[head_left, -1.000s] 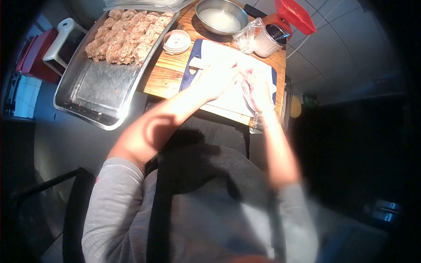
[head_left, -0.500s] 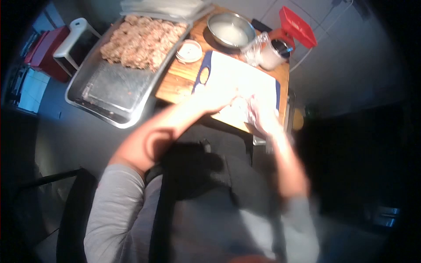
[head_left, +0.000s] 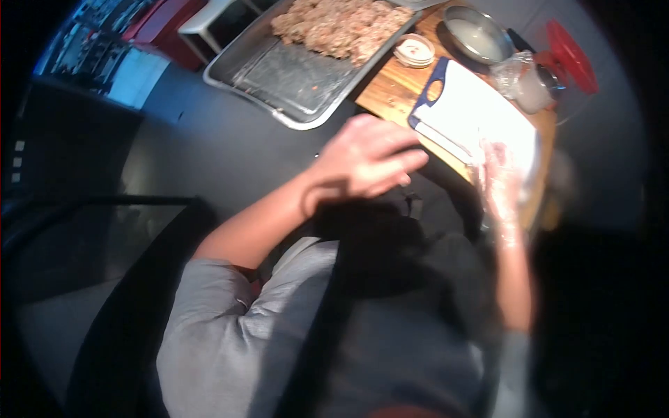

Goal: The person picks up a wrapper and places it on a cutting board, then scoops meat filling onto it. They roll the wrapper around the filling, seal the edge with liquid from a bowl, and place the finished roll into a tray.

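Observation:
My left hand hangs in the air left of the cutting board, over the dark floor, its fingers partly bent and apart with nothing between them. My right hand, in a clear plastic glove, is at the near right part of the white board with blue ends. Glare blurs its fingertips, so whether they hold anything is unclear. A white strip lies along the board's near edge. The board rests on a wooden table.
A metal tray holds a mound of minced mixture. Near the board are a small round container, a steel bowl with pale liquid, a jar, crumpled plastic and a red scale. A white stool stands at upper left.
My left hand has come off the board and moved left, away from my right hand. The view has shifted, so the tray and table appear higher and further right.

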